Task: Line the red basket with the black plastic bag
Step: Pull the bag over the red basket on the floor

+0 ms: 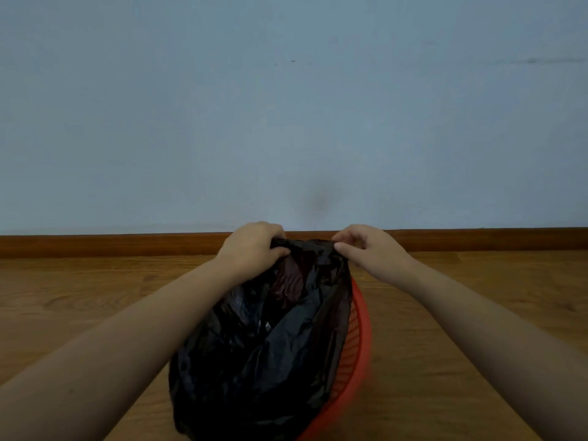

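Observation:
A crumpled black plastic bag (267, 338) lies over the red basket (361, 338) on the wooden floor. It covers most of the basket, so only the basket's right rim and slatted wall show. My left hand (254, 246) grips the bag's far edge on the left. My right hand (369, 246) pinches the same far edge on the right, between thumb and fingers. Both hands hold the edge up near the wall, about a hand's width apart. The basket's inside is hidden by the bag.
The wooden floor (95, 297) stretches to both sides of the basket. A brown skirting board (111, 245) runs along the foot of a pale blue wall (286, 106) just behind my hands.

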`<action>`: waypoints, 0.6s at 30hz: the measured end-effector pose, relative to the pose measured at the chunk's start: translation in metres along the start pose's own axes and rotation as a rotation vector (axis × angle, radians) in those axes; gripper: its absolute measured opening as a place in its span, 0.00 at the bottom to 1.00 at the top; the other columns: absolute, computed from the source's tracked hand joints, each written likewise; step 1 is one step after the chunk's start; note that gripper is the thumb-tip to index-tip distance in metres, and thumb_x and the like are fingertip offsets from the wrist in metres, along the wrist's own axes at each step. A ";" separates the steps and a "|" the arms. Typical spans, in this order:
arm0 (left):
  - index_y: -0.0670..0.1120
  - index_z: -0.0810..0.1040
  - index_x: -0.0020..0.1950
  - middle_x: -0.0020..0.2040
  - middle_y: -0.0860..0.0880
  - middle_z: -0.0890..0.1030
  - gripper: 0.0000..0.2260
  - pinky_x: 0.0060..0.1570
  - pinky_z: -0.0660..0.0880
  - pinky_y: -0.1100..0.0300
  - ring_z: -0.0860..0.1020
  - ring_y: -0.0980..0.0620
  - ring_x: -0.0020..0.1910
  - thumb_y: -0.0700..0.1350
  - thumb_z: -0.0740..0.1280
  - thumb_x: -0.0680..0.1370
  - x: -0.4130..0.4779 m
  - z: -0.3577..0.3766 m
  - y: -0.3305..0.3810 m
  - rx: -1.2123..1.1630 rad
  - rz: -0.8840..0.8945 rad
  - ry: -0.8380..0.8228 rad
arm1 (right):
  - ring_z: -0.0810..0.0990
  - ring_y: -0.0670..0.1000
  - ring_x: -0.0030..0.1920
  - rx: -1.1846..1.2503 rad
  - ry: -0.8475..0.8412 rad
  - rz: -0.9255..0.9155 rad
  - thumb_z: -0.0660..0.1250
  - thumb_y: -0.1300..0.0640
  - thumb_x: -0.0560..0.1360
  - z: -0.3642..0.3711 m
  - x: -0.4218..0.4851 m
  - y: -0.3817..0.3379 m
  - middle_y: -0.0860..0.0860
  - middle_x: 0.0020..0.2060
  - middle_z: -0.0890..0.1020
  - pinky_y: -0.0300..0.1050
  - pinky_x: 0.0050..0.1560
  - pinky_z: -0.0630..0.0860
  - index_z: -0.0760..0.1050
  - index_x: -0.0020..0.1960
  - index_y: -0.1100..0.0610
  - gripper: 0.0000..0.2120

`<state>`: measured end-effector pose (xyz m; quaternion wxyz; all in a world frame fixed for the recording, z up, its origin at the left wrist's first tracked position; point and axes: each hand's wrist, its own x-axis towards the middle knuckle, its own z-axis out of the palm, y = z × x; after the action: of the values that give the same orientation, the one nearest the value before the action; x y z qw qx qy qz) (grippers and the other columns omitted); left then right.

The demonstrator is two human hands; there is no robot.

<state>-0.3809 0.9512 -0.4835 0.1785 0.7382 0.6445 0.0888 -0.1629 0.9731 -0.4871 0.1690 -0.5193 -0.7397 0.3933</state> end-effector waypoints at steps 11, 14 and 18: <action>0.47 0.66 0.32 0.32 0.47 0.70 0.13 0.28 0.64 0.58 0.68 0.50 0.31 0.48 0.67 0.71 -0.016 -0.030 -0.036 0.060 -0.245 -0.167 | 0.76 0.43 0.42 0.009 -0.072 0.019 0.69 0.38 0.64 0.004 -0.004 -0.021 0.45 0.41 0.78 0.36 0.36 0.68 0.75 0.42 0.49 0.16; 0.46 0.72 0.47 0.44 0.47 0.75 0.12 0.42 0.74 0.55 0.74 0.47 0.43 0.53 0.66 0.72 -0.019 -0.029 -0.032 0.071 -0.201 -0.099 | 0.74 0.43 0.45 -0.042 -0.077 -0.015 0.71 0.41 0.65 0.007 -0.004 -0.026 0.45 0.44 0.76 0.35 0.39 0.69 0.75 0.43 0.50 0.14; 0.48 0.72 0.56 0.52 0.48 0.77 0.15 0.51 0.74 0.54 0.75 0.49 0.51 0.52 0.67 0.72 -0.017 -0.020 -0.019 -0.080 -0.027 0.046 | 0.73 0.40 0.43 -0.054 -0.055 -0.014 0.70 0.39 0.65 0.009 -0.004 -0.029 0.40 0.42 0.74 0.34 0.38 0.68 0.76 0.44 0.51 0.17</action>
<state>-0.4087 0.9391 -0.4707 0.1943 0.7195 0.6542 0.1292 -0.1859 0.9614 -0.4707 0.1369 -0.5075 -0.7580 0.3862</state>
